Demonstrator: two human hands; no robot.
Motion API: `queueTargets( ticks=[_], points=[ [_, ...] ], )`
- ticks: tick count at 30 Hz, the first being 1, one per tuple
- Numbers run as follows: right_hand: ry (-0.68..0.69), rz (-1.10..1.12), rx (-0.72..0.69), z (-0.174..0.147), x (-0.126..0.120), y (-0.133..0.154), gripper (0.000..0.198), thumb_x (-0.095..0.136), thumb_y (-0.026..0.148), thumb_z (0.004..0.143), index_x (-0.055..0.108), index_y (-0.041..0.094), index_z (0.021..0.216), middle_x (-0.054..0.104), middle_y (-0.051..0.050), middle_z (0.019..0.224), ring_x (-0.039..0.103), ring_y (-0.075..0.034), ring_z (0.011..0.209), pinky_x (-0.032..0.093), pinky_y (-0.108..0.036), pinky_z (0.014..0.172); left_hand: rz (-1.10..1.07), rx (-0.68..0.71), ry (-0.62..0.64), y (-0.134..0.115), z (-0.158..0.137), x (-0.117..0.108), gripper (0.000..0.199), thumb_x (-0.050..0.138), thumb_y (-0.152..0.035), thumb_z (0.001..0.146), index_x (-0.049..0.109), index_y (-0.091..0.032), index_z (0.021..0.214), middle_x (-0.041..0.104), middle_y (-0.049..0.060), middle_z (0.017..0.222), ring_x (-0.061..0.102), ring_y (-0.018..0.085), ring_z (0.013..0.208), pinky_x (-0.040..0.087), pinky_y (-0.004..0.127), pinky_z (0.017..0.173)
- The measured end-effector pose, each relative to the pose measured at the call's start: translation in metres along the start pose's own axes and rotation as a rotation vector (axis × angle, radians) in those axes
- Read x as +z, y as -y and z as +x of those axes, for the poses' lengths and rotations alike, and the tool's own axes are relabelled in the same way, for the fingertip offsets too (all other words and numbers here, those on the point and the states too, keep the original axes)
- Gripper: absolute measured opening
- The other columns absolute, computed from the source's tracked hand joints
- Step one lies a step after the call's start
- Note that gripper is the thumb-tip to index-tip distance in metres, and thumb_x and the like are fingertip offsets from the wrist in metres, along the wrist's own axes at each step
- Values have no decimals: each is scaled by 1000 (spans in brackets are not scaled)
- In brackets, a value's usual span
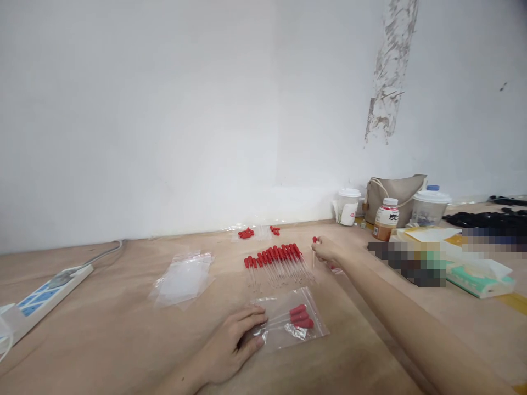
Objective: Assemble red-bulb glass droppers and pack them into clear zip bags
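My left hand (234,345) lies on the table with its thumb and fingers apart, the fingertips resting on the left edge of a clear zip bag (284,299). Inside that bag are three droppers (299,316) with red rubber bulbs at the right and thin clear stems toward my hand. Farther off to the right, my right hand (327,251) pinches a single dropper (314,240), bulb up and stem hanging down. Left of it lies a slanted row of red-bulbed droppers (280,258), side by side, bulbs toward the wall.
A stack of clear bags (183,280) lies left of the row. Loose red bulbs (246,233) sit in plastic near the wall. At left is a power strip (45,296); at right are a lidded cup (349,207), a bottle (386,219), a grey bag (395,189) and a tissue pack (480,281).
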State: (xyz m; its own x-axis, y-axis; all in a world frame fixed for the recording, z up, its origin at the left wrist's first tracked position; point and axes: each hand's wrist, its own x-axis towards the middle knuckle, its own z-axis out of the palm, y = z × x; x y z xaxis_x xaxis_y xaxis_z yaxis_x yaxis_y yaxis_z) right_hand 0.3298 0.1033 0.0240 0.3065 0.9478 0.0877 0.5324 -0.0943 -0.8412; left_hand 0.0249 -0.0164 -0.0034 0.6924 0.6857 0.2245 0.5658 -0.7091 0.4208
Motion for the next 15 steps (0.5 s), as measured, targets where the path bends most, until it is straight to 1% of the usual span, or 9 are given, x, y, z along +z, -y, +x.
queueTargets(
  ticks=[2,4,5,6,8,11,15],
  points=[
    [1,74,-18,-19,-8,-4,32,38,15,73,42,11,104,42,7,45,43,-9,37,35,-19,40,10,6,-4,1,0,1,35,42,-36,87,46,-29,121,47,2,127,42,19,115,34,36,97],
    [-8,178,-56,-40,-12,-14,39,35,17,73,33,14,112,42,8,48,43,-8,38,37,-18,41,10,12,-6,1,0,1,35,42,-36,87,46,-29,121,47,1,127,42,19,115,35,36,97],
    [-39,309,-92,-50,-12,-20,42,37,18,71,31,16,113,42,9,49,43,-8,38,37,-19,41,9,14,-4,1,0,1,35,42,-36,86,46,-29,121,47,1,126,42,19,115,35,36,97],
    [-51,409,-115,-59,-11,-27,44,41,21,69,30,18,112,43,9,51,44,-9,39,38,-19,40,7,15,-1,1,1,1,35,42,-36,86,46,-29,121,47,1,126,43,19,115,35,36,97],
    [-88,553,-110,-73,-7,-39,45,46,23,65,31,21,108,44,9,55,44,-9,39,38,-20,38,2,14,-1,2,1,1,35,43,-36,86,47,-30,120,47,1,126,43,20,115,34,36,97],
    [-117,655,-84,-82,1,-51,42,49,23,63,33,23,102,44,8,58,45,-9,40,38,-20,37,-10,13,-4,1,1,1,35,43,-36,86,47,-30,120,47,1,126,43,20,114,34,37,97],
    [-119,761,-31,-88,11,-50,39,52,20,63,34,25,96,43,8,57,48,-11,44,43,-22,40,-12,4,5,1,1,0,36,42,-37,86,46,-30,121,47,1,127,42,19,115,33,37,98]
  ],
)
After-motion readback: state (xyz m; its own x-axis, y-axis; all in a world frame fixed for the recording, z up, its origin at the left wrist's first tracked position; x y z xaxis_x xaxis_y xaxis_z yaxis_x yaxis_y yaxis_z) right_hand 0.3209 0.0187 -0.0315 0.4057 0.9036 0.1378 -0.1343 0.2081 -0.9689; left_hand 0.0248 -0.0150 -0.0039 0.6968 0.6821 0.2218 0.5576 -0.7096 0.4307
